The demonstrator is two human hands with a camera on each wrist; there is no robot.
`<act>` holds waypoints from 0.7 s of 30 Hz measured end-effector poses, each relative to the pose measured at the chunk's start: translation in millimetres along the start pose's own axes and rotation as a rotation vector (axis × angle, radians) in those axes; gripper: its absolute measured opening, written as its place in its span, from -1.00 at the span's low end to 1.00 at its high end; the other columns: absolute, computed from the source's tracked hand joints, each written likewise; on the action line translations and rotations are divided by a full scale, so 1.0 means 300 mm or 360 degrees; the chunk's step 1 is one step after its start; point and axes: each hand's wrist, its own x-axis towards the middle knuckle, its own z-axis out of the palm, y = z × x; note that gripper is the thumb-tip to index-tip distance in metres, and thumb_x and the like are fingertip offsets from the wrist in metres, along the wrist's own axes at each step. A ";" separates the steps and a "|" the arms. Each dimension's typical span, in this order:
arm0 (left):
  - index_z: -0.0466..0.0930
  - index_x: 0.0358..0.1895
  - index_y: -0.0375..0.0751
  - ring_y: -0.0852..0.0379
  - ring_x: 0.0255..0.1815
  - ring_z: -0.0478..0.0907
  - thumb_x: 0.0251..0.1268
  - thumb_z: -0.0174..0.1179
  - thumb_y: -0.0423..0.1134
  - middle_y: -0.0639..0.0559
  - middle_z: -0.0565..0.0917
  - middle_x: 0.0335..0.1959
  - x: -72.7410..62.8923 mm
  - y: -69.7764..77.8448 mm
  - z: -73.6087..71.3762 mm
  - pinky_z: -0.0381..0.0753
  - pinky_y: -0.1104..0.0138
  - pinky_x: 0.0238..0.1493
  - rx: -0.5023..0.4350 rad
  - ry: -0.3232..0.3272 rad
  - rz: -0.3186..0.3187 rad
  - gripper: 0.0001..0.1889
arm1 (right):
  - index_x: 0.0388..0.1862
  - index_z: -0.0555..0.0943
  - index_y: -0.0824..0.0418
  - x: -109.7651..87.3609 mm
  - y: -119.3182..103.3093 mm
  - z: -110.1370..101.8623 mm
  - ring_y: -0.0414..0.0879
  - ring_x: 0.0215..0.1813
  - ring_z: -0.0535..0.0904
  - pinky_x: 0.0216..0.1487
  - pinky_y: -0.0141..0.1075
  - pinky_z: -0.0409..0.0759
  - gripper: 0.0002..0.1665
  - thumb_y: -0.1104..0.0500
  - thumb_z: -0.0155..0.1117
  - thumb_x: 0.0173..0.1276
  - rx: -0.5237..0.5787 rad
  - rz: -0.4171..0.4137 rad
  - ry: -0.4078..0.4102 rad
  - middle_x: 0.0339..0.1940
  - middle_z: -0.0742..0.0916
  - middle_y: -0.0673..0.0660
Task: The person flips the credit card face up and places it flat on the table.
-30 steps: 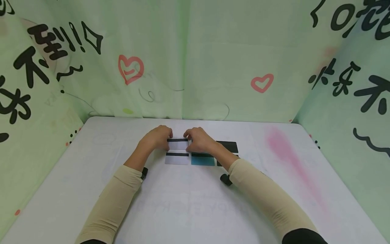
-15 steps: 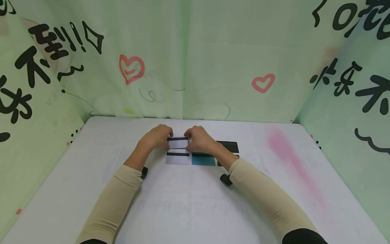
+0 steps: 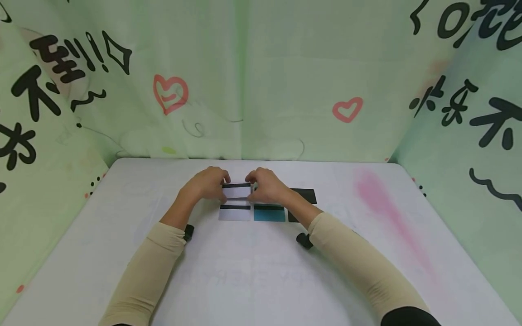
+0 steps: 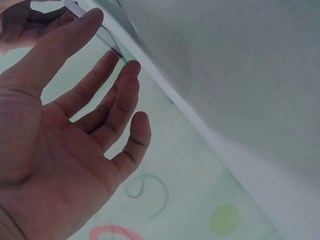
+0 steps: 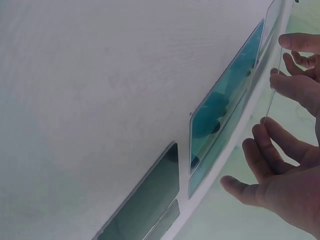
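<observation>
In the head view a white card with a black stripe (image 3: 236, 192) is held level, its near edge slightly above the table. My left hand (image 3: 206, 183) pinches its left edge between thumb and fingers. At the right edge my right hand (image 3: 267, 186) pinches it the same way. A second white striped card (image 3: 235, 214) lies just in front. Beside that lies a teal card with a dark stripe (image 3: 269, 215). Both hands' grip on the thin card shows edge-on in the right wrist view, near the teal card (image 5: 225, 102).
A black card (image 3: 306, 195) lies right of my right hand, with another dark card (image 3: 292, 217) partly under my forearm. The white table (image 3: 253, 271) ends at a green curtain (image 3: 293, 113) behind the cards. Black wrist cameras (image 3: 304, 240) hang below both wrists.
The white card between my hands has risen slightly, so a dark gap shows under its near edge. Both hands keep hold of it, and the head view has shifted a little.
</observation>
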 end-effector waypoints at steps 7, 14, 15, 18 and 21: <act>0.64 0.20 -0.29 -0.09 0.09 0.58 0.06 0.54 -0.22 -0.17 0.66 0.05 0.004 -0.008 -0.015 0.60 0.04 0.14 0.0010 -0.0016 0.0016 -0.42 | 0.27 0.64 0.33 -0.001 0.001 0.008 0.07 0.15 0.59 0.22 -0.10 0.61 -0.34 0.14 0.58 0.21 0.0045 0.0054 0.0010 0.10 0.68 0.23; 0.64 0.23 -0.27 -0.10 0.13 0.56 0.10 0.54 -0.21 -0.17 0.66 0.10 0.000 -0.013 -0.031 0.59 0.02 0.18 -0.0031 -0.0025 0.0050 -0.42 | 0.26 0.65 0.31 -0.004 0.021 0.004 0.09 0.17 0.59 0.22 -0.09 0.61 -0.35 0.11 0.57 0.21 0.0088 0.0020 0.0031 0.11 0.65 0.24; 0.63 0.24 -0.27 -0.11 0.14 0.56 0.10 0.54 -0.21 -0.17 0.66 0.11 -0.001 -0.013 -0.035 0.59 0.01 0.19 -0.0036 -0.0024 0.0056 -0.41 | 0.26 0.65 0.31 -0.003 0.022 0.002 0.09 0.17 0.58 0.22 -0.09 0.60 -0.35 0.11 0.57 0.21 0.0089 0.0013 0.0033 0.11 0.65 0.25; 0.63 0.24 -0.28 -0.13 0.18 0.58 0.12 0.54 -0.21 -0.18 0.67 0.13 -0.005 -0.015 -0.046 0.58 -0.01 0.22 -0.0040 -0.0023 0.0086 -0.42 | 0.26 0.65 0.31 -0.003 0.022 -0.005 0.09 0.19 0.59 0.23 -0.08 0.60 -0.34 0.10 0.57 0.21 0.0100 -0.0002 0.0031 0.13 0.65 0.25; 0.64 0.23 -0.28 -0.14 0.19 0.59 0.13 0.53 -0.22 -0.17 0.68 0.14 -0.006 -0.019 -0.052 0.57 0.00 0.23 -0.0055 -0.0022 0.0110 -0.44 | 0.26 0.65 0.30 -0.001 0.024 -0.012 0.10 0.20 0.58 0.25 -0.07 0.60 -0.34 0.08 0.57 0.21 0.0104 -0.0001 0.0021 0.15 0.65 0.25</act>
